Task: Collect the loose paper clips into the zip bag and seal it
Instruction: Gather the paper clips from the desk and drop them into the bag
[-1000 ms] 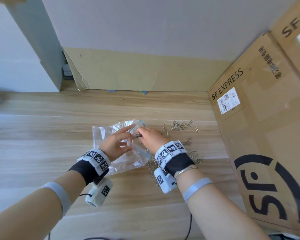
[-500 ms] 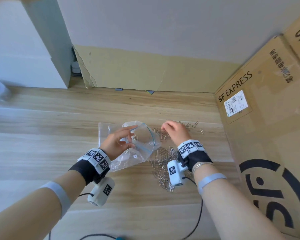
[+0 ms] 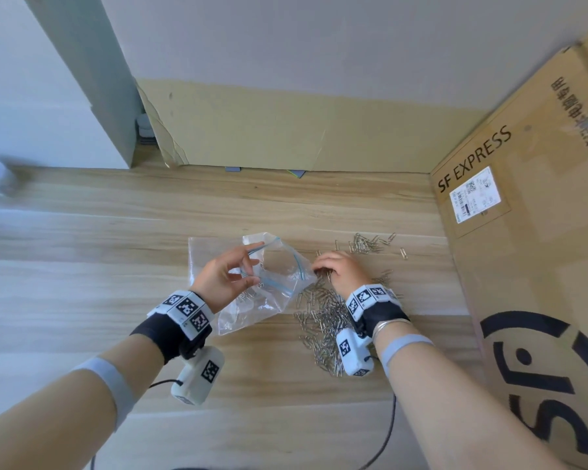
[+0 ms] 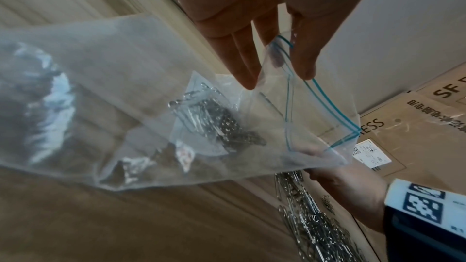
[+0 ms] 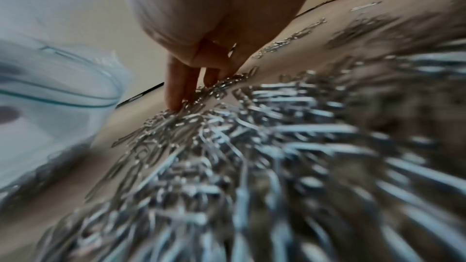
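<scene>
A clear zip bag (image 3: 272,293) with a blue seal line lies on the wooden table, its mouth raised and gaping toward the right. My left hand (image 3: 224,279) pinches the mouth's rim between thumb and fingers (image 4: 277,71). Several silver clips (image 4: 221,125) sit inside the bag. A dense pile of loose paper clips (image 3: 323,320) spreads just right of the bag. My right hand (image 3: 340,269) is knuckles-up at the pile's far edge, close to the bag mouth. Its fingertips (image 5: 176,103) dig into the clips (image 5: 252,146) and close on some.
A smaller scatter of clips (image 3: 370,244) lies farther back. A big SF Express cardboard box (image 3: 530,266) walls off the right side. A cardboard sheet (image 3: 302,130) leans on the back wall. A black cable (image 3: 384,435) trails near the front edge.
My right hand left the bag mouth, swung right to the loose clips, then settled on the pile beside the bag. My left hand has kept the mouth held open.
</scene>
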Motion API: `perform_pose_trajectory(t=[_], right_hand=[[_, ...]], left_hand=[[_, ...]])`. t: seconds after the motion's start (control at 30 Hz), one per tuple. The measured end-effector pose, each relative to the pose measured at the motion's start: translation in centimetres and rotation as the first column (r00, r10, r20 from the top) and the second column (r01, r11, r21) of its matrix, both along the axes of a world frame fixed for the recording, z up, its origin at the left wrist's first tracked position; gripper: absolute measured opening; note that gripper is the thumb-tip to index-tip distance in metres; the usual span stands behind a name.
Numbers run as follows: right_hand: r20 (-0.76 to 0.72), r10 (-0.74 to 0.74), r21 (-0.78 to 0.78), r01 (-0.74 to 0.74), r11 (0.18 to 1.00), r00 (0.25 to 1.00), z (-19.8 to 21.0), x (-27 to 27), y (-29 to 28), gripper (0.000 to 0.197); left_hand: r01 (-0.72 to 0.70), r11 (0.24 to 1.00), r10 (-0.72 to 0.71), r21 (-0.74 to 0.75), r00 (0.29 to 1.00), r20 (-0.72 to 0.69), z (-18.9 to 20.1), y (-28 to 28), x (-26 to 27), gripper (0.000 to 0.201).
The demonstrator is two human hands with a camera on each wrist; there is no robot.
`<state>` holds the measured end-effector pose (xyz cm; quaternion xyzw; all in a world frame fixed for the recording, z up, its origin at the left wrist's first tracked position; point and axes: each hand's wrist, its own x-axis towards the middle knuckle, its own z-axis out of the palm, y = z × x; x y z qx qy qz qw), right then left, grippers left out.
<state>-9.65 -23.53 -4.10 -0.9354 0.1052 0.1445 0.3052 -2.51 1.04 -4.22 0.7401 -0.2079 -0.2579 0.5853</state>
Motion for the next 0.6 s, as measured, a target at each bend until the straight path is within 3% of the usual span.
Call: perform_pose_trajectory(t=[0.2,0.3,0.37,0.47,0.6], right_hand=[[-0.015,-0.061,0.039,0.062,0.997,0.998,0.5,-3.9,0.3,0.041],[0.081,-0.203,-0.014,0.205,0.979,0.976,0.7,-5.4,0.1,0.036],[-0.02,-0.258,-0.135,0.253,0.958,0.966,0.8,-6.7,-0.2,0.048],[-0.212,-0.208,-0.299,0.139,0.944,0.955,0.3,-8.8,0.3,0.086],[-0.249,-0.091,-0.383,-0.012,0.924,0.964,-1.2,-9.6,1.5,0.093]], left_hand=[[-0.015,1.0,0.014,0.007,0.999,0.04,0.5,-0.4,-0.5,0.032],[0.0,1.0,-0.001,0.008,0.999,0.053,0.6,-0.5,-0.7,0.029],[0.018,1.0,-0.019,0.01,0.998,0.053,0.6,-0.4,-0.8,0.03],[0.028,1.0,-0.029,0.014,0.999,0.047,0.4,-0.1,-0.8,0.034],[0.024,1.0,-0.024,0.012,0.998,0.054,0.2,0.0,-1.1,0.033]])
